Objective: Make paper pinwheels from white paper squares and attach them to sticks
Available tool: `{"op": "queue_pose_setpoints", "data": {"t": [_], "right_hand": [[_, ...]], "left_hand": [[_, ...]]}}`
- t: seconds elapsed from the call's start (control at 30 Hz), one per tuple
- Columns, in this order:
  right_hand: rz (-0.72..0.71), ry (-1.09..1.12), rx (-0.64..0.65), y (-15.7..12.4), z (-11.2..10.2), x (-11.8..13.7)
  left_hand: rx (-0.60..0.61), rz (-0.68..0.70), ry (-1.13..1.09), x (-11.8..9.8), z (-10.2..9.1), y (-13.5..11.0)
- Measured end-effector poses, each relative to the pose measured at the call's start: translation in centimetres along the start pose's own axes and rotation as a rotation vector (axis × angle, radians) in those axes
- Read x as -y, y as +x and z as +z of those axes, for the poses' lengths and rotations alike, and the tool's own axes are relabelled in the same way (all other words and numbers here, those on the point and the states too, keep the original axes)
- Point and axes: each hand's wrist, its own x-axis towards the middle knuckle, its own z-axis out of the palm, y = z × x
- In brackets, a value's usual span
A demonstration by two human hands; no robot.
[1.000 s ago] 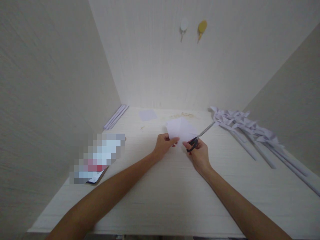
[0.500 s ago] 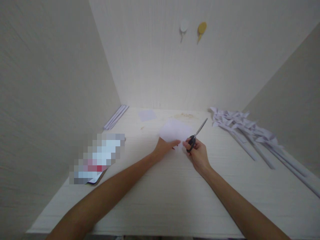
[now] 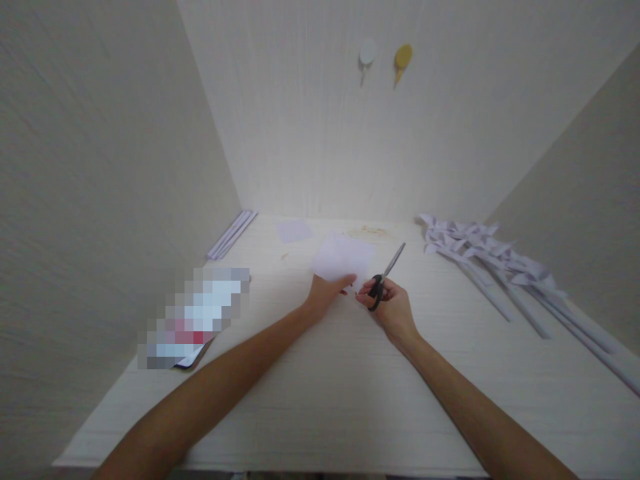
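My left hand (image 3: 327, 293) pinches the near edge of a pale, whitish-lilac sheet of paper (image 3: 343, 257), thumb on top. The sheet spreads out beyond the fingers, just above the table. Just to its right, my right hand (image 3: 393, 307) grips scissors (image 3: 379, 290) by their black handles. Their metal blades point up and away to the right, look closed together and stand apart from the paper. My right fingertips are close to the paper's near right corner; whether they touch it I cannot tell.
A square of paper (image 3: 294, 231) lies flat at the back of the white table (image 3: 320, 400). Rolled paper sticks (image 3: 233, 235) rest at the back left, above a phone (image 3: 197, 320). Paper pinwheels on sticks (image 3: 480, 247) lie along the right. Two hooks, white (image 3: 367, 53) and yellow (image 3: 403, 57), hang on the wall.
Both hands have shifted slightly left, the right also a little nearer to me, carrying the scissors. The sheet has moved left and now looks flatter and squarer.
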Motion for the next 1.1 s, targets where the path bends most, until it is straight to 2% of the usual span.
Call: {"op": "queue_pose_setpoints", "data": {"t": [0.2, 0.43, 1.1], "right_hand": [[0.005, -0.022, -0.048, -0.06, 0.17, 0.32], [0.010, -0.034, -0.092, 0.04, 0.05, 0.24], [0.011, -0.045, -0.095, 0.06, 0.16, 0.24]], "left_hand": [[0.053, 0.008, 0.035, -0.14, -0.03, -0.24], [0.054, 0.026, 0.064, 0.07, 0.07, -0.25], [0.095, 0.011, 0.048, -0.31, 0.22, -0.50]]}}
